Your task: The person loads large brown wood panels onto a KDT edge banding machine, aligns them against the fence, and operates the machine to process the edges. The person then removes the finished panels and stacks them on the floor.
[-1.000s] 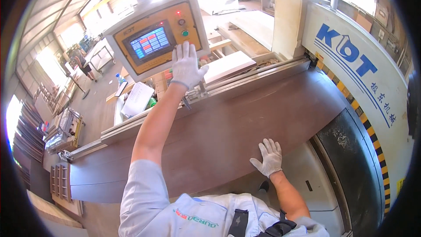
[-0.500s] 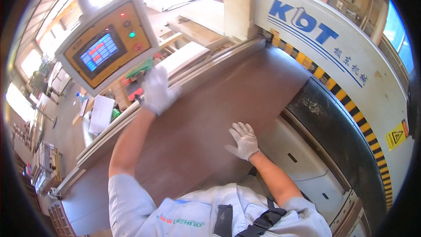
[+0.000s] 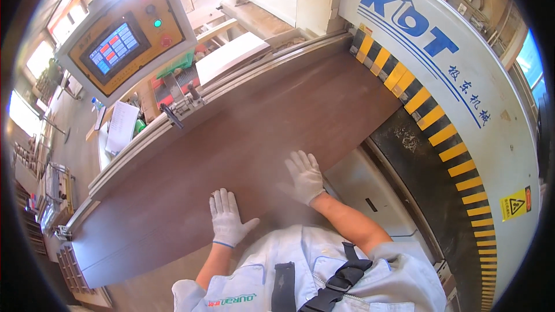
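Observation:
A long brown panel (image 3: 243, 144) lies across the machine's bed, its far end by the striped guard and its far long edge along a metal fence (image 3: 144, 138). On the panel's near edge my left hand (image 3: 228, 219), in a white glove, rests flat with fingers together and thumb out. To the right of it my right hand (image 3: 304, 178), gloved too, lies with fingers stretched out on the panel near its edge. Neither hand grips anything. Both palms are hidden.
A control box (image 3: 130, 34) with a lit screen hangs at the upper left. A white machine beam (image 3: 462, 81) with a black-and-yellow striped guard (image 3: 430, 120) curves down the right. Beyond the fence are a metal stop (image 3: 179, 108), a white board (image 3: 231, 58) and a paper sheet (image 3: 122, 127).
My left hand has come back from the fence beside the control box to the panel's near edge. My right hand has shifted slightly left. The whole view has tilted a little.

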